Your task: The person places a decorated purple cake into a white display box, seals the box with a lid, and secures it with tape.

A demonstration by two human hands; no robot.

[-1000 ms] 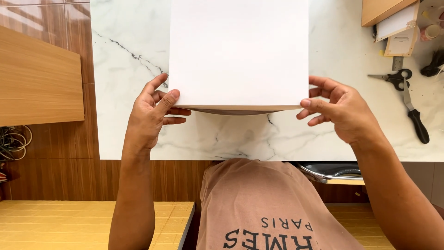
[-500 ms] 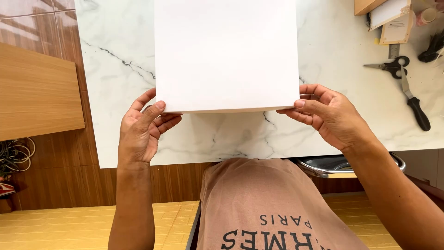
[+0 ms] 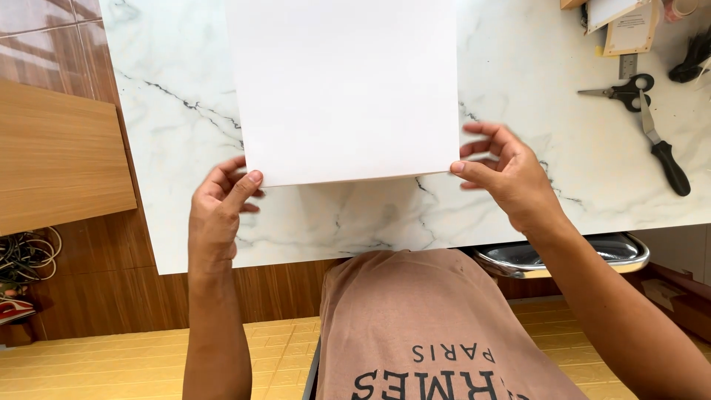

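- One marble counter [image 3: 563, 185], biggest thing here.
- One white paper sheet [image 3: 344, 85] over it, long axis 12-to-6, top cut off.
- Two hands: left hand [image 3: 218, 211] grip pinching the 7 o'clock corner, right hand [image 3: 507, 174] pinching the 5 o'clock corner.
- One knife [image 3: 663, 148], one pair of scissors [image 3: 622, 90] at 2 o'clock, nothing blocking.

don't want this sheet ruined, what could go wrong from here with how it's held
1. The white sheet is pinched only at its two lower corners, by the left hand and the right hand; thumb pressure there could crease or smudge it.
2. Held that way, its unsupported middle might sag or buckle.
3. Scissors and a black-handled knife lie on the marble table to the right; a sideways sweep could snag the paper.
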